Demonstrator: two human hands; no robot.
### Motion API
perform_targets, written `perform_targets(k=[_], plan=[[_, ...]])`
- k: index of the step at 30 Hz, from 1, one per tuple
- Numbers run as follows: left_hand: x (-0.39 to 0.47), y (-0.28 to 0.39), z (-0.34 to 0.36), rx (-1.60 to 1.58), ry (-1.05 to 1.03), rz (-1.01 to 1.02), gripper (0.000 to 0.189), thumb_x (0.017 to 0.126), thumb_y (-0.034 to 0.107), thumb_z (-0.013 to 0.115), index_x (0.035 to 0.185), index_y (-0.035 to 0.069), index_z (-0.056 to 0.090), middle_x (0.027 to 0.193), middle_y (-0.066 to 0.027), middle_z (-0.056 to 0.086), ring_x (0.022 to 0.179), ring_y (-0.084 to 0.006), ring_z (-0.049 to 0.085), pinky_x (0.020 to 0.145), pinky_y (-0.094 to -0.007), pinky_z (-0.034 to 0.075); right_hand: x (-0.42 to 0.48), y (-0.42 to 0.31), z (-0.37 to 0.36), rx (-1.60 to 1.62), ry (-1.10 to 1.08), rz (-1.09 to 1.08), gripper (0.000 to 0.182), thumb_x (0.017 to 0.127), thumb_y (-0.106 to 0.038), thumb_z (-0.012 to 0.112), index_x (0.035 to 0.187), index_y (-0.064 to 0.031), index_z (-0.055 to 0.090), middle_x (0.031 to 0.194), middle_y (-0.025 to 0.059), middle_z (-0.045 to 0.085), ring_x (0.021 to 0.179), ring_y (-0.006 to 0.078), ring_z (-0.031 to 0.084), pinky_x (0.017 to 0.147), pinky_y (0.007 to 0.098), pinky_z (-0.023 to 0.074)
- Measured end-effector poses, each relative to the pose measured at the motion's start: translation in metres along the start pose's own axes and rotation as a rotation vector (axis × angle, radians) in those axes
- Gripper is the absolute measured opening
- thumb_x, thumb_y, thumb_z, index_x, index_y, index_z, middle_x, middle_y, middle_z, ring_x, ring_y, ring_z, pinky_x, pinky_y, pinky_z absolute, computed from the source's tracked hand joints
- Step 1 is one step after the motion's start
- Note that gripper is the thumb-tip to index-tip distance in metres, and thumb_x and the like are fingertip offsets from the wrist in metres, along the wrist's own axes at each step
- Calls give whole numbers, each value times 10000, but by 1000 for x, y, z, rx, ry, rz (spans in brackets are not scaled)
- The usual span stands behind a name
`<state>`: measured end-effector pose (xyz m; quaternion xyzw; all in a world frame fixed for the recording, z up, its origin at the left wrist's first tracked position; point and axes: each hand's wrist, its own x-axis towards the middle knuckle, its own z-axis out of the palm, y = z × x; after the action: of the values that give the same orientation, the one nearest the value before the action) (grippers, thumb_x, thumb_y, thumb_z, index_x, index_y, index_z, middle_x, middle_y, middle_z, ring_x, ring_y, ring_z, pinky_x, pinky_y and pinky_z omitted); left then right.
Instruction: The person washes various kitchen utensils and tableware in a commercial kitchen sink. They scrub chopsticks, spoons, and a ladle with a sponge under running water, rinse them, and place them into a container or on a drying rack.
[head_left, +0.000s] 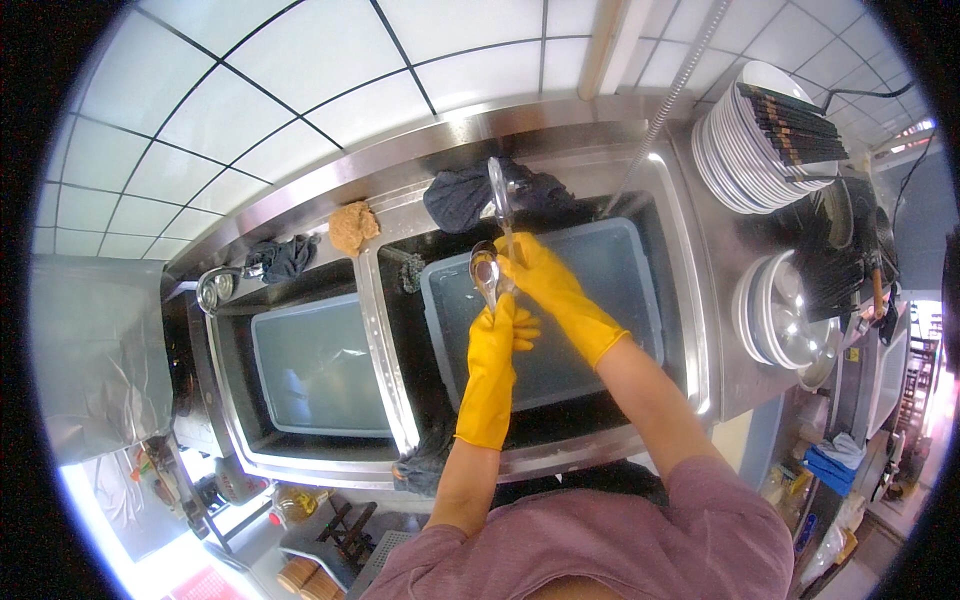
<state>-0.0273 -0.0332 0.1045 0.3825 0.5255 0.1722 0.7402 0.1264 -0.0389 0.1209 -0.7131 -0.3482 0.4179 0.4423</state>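
Both hands wear long yellow rubber gloves over the right-hand basin of a steel double sink. My left hand (495, 330) grips the handles of metal spoons (486, 274), whose bowls point up towards the wall. My right hand (529, 266) is beside the spoons, under the chrome faucet (498, 184); its fingers are partly hidden, so its hold is unclear. Water appears to run from the spout between the hands. Below them a grey plastic tub (559, 360) with liquid stands in the basin. A steel wool scrubber (412, 271) lies left of the tub.
A second tub (322, 367) stands in the left basin. Dark cloths (457, 201) and a brown sponge-like lump (354, 228) lie on the back ledge. Stacked white plates (735, 161), dark chopsticks (795, 127) and bowls (772, 311) stand at the right. A metal hose (667, 97) hangs behind.
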Motion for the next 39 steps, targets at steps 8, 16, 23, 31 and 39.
perform_targets(k=[8, 16, 23, 31, 39], plan=[[-9, 13, -8, 75, -22, -104, 462, 1035, 454, 544, 1112, 14, 662, 908, -148, 750, 615, -144, 657, 471, -219, 431, -1, 33, 3, -57, 104, -43, 623, 932, -355, 704, 1460, -104, 486, 1390, 189, 592, 1262, 364, 584, 1078, 390, 441], [-15, -5, -14, 136, -49, -193, 504, 1032, 482, 521, 1034, -7, 646, 833, -154, 744, 497, -117, 569, 393, -224, 360, 5, 54, 0, -244, -103, 13, 484, 999, -403, 565, 1326, -51, 620, 1290, 194, 654, 1187, 370, 617, 1016, 427, 458], [-5, -2, -16, 58, -14, -212, 503, 1022, 498, 542, 987, 9, 658, 800, -158, 735, 440, -93, 491, 359, -211, 312, -3, 45, 3, 439, 93, 409, 682, 1017, -651, 396, 1162, -65, 714, 1113, 142, 731, 1023, 301, 678, 916, 415, 508], [21, -15, -14, -553, -424, -318, 454, 1016, 534, 549, 964, 91, 638, 674, -34, 626, 393, -79, 402, 337, -211, 271, -22, 26, 17, 1183, -168, 281, 691, 969, -691, 505, 1294, -93, 625, 1023, 106, 689, 874, 185, 632, 789, 320, 526], [14, -17, 37, -344, 2, -58, 405, 1030, 540, 525, 963, 146, 594, 693, 2, 589, 427, -81, 407, 387, -225, 268, -28, 36, 6, 761, 235, 255, 526, 1017, -468, 549, 1291, -21, 573, 1113, 178, 689, 870, 254, 702, 759, 367, 591]])
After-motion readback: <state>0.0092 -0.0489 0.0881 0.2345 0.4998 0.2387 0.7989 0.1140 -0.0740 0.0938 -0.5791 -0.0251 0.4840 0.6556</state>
